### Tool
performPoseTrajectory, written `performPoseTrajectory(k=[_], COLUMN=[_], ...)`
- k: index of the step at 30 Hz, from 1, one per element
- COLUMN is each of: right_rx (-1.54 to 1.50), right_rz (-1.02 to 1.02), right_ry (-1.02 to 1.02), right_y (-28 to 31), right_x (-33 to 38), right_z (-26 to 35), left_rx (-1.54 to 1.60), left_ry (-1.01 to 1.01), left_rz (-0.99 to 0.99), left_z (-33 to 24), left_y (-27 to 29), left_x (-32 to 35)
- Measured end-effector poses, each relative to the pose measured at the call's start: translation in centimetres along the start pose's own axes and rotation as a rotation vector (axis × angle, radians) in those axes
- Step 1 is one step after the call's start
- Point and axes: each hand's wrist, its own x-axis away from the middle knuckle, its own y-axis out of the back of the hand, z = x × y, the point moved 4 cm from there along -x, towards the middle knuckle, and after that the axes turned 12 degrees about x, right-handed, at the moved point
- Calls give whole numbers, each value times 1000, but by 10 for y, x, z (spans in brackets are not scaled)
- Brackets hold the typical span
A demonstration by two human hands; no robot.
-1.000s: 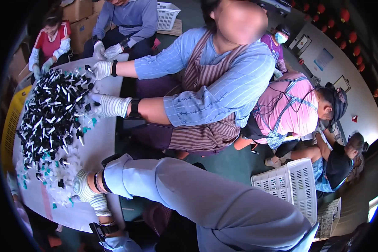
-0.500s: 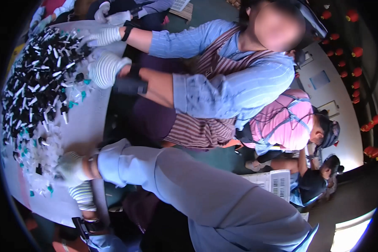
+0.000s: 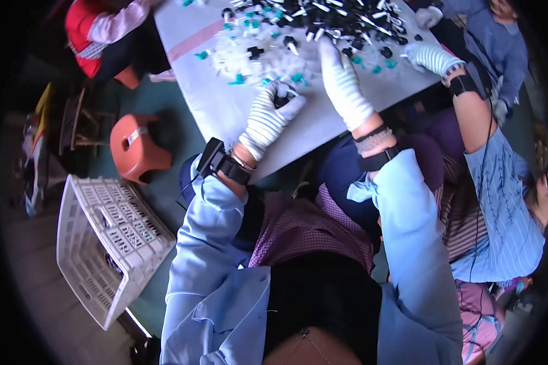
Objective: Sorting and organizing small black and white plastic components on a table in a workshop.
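Observation:
A heap of small black plastic parts point(image 3: 402, 27) with white stems spreads over the far side of the pale table. My left hand point(image 3: 266, 121), in a white striped glove, is closed around a small black part point(image 3: 282, 100) at the heap's near side. My right hand point(image 3: 345, 88), gloved alike, reaches to the heap, its fingers stretched out together and their tips beside a white-stemmed part. What lies under those fingertips is hidden. Between and beyond my hands lie clear whitish pieces point(image 3: 256, 64) mixed with small teal pieces point(image 3: 236, 79).
The table point(image 3: 195, 91) ends just short of my lap. At right, a co-worker's gloved hand point(image 3: 435, 59) rests by the heap, with another glove point(image 3: 428, 17) beyond. An orange stool point(image 3: 139, 149) and a white slatted crate point(image 3: 119, 219) stand on the floor at left.
The view has swung from the co-worker at my right to straight ahead over my lap. My right hand now points into the heap; my left is closed on a black part.

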Motion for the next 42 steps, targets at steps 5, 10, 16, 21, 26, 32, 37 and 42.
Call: performPoseTrajectory(k=[5,10,16,21,26,32,37,42], right_rx=[-178,44,-204,-111,-54,-136,-91,-188], right_rz=[337,497,44,77,211,231,257,206], right_ry=[-695,-612,-836,-621,-747,-773,-653,-565], right_y=[-31,-33,-16,-13,-15,-12,1,11], right_x=[47,55,56,55,54,50,45,48], right_z=[-28,-77,-76,-88,-69,-73,-71,-54], left_rx=[16,150,-10,-156,-88,189,235,-117], left_ry=[85,132,257,272,233,350,350,157], left_rz=[-60,-85,-144,-119,-43,-49,-71,-30], left_z=[-36,-56,-58,-61,-65,-48,-41,-54], left_y=[9,-2,7,3,-11,-14,-15,-30], left_x=[25,32,54,54,50,37,35,44])
